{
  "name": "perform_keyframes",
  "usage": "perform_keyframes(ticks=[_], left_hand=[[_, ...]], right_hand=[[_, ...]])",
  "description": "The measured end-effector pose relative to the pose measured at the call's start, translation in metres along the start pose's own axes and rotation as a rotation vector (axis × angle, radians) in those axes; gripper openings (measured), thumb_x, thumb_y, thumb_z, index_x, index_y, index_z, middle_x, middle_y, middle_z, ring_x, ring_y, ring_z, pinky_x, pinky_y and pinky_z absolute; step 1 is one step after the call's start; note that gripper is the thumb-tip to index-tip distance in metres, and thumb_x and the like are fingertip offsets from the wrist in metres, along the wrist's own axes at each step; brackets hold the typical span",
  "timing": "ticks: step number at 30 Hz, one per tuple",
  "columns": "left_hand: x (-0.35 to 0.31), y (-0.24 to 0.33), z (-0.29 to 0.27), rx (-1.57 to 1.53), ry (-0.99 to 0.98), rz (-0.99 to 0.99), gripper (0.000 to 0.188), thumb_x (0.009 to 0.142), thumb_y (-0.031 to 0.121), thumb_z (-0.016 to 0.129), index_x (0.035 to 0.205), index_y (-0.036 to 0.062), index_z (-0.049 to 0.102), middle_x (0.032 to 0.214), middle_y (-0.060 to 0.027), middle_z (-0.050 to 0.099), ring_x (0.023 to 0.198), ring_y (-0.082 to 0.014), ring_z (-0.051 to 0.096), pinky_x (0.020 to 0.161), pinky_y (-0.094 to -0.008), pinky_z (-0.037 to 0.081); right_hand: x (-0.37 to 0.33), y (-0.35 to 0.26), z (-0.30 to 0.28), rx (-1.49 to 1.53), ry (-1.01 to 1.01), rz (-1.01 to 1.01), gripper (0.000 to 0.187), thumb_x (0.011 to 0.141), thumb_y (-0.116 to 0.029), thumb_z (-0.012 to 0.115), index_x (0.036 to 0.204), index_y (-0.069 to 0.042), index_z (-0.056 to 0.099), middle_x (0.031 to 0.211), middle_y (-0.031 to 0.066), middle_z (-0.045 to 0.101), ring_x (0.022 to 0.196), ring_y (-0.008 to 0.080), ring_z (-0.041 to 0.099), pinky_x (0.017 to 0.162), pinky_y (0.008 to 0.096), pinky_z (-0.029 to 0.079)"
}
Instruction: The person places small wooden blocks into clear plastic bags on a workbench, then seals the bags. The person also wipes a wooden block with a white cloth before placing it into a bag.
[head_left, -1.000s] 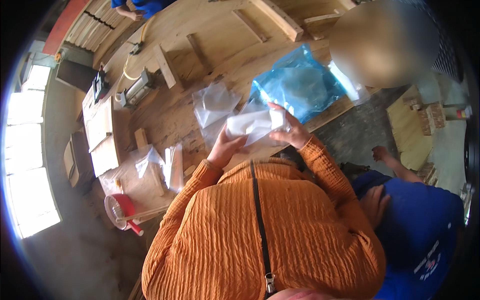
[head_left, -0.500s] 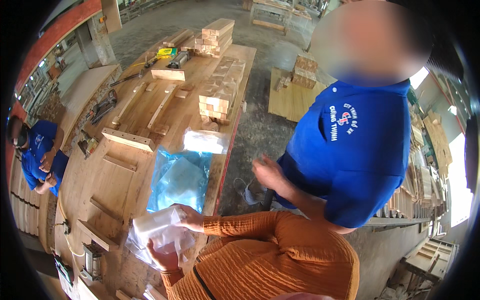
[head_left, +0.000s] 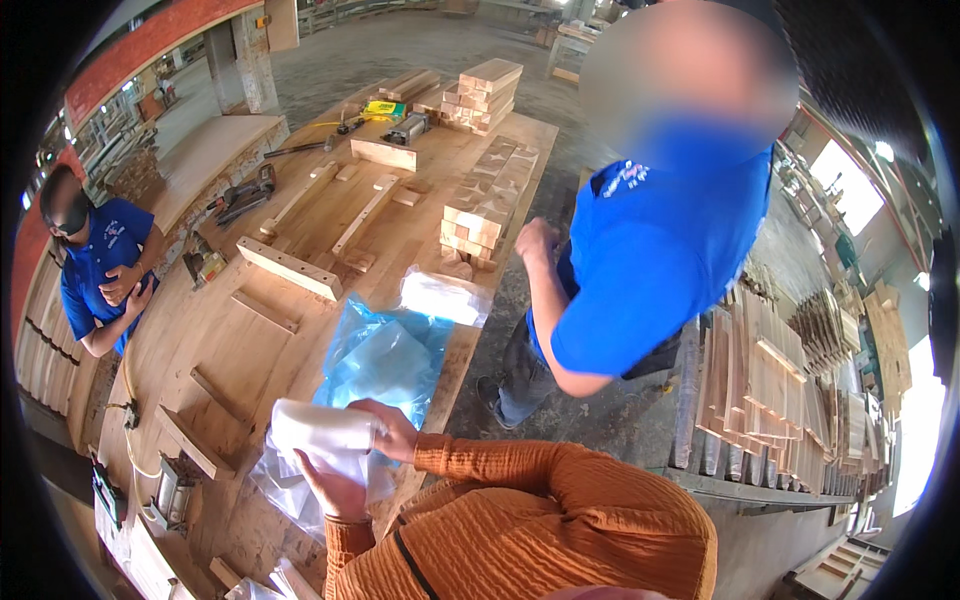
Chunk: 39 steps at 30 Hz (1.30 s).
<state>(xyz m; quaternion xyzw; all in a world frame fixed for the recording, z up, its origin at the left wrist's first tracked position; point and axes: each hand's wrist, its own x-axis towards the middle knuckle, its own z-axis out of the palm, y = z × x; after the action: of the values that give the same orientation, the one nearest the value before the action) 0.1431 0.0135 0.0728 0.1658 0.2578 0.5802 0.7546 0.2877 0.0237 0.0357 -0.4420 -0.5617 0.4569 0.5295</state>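
My left hand [head_left: 335,490] and my right hand [head_left: 392,430], in orange sleeves, hold a folded bundle of clear plastic bags [head_left: 320,428] over the wooden table. The left thumb presses on the bundle's near side; the right fingers grip its right end. Loose clear film [head_left: 290,490] hangs below the bundle onto the table. Just beyond my hands lies a blue plastic bag [head_left: 385,350] with pale contents. A white plastic-wrapped packet [head_left: 445,297] rests past it, near the table edge.
A person in a blue shirt [head_left: 660,260] stands close by on the right; another person [head_left: 105,255] is across the table. The wooden table [head_left: 290,370] bears stacked wood blocks [head_left: 490,200], a drilled wooden bar [head_left: 288,268], a clamp [head_left: 240,195] and loose strips [head_left: 195,440].
The bundle has tipped up in my hands, its top facing more into view. The blue-shirted person on the right has turned toward the table's far end. My view has shifted.
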Motion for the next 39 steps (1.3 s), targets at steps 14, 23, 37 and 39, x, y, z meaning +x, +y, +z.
perform_keyframes(ticks=[14,23,37,39], left_hand=[[0.019,-0.002,-0.011,-0.247,-0.029,-0.018,0.099,0.073,0.082,0.038,0.134,0.0042,0.036,0.127,-0.0082,0.050,0.117,-0.0248,0.044,0.098,-0.0435,0.033],[0.021,-0.002,-0.017,0.007,0.121,0.039,0.048,0.088,0.034,0.058,0.126,0.0097,0.041,0.118,-0.0061,0.053,0.110,-0.0210,0.051,0.087,-0.0426,0.044],[-0.021,-0.019,-0.058,0.229,-0.033,-0.138,0.036,0.088,0.012,0.055,0.122,0.0015,0.049,0.108,-0.0097,0.060,0.099,-0.0191,0.059,0.084,-0.0340,0.049],[-0.015,-0.033,-0.067,0.388,0.057,-0.082,0.041,0.088,0.007,0.051,0.127,-0.0010,0.043,0.116,-0.0158,0.055,0.105,-0.0256,0.057,0.092,-0.0366,0.045]], right_hand=[[0.013,-0.014,0.006,-0.287,0.150,-0.332,0.034,0.083,-0.014,0.061,0.113,-0.002,0.054,0.098,0.0136,0.061,0.093,0.0233,0.061,0.075,0.0346,0.051],[0.011,-0.014,0.016,-0.146,0.103,-0.271,0.040,0.080,-0.013,0.063,0.115,0.001,0.051,0.104,0.0108,0.059,0.095,0.0198,0.059,0.079,0.0309,0.050],[-0.001,-0.001,-0.011,0.352,-0.558,0.695,0.062,0.079,-0.026,0.066,0.128,0.000,0.040,0.113,0.0116,0.055,0.096,0.0209,0.057,0.085,0.0320,0.048],[-0.014,0.015,0.009,0.444,-0.305,0.756,0.047,0.082,-0.012,0.058,0.125,0.002,0.043,0.107,0.0104,0.057,0.094,0.0198,0.057,0.084,0.0301,0.048]])
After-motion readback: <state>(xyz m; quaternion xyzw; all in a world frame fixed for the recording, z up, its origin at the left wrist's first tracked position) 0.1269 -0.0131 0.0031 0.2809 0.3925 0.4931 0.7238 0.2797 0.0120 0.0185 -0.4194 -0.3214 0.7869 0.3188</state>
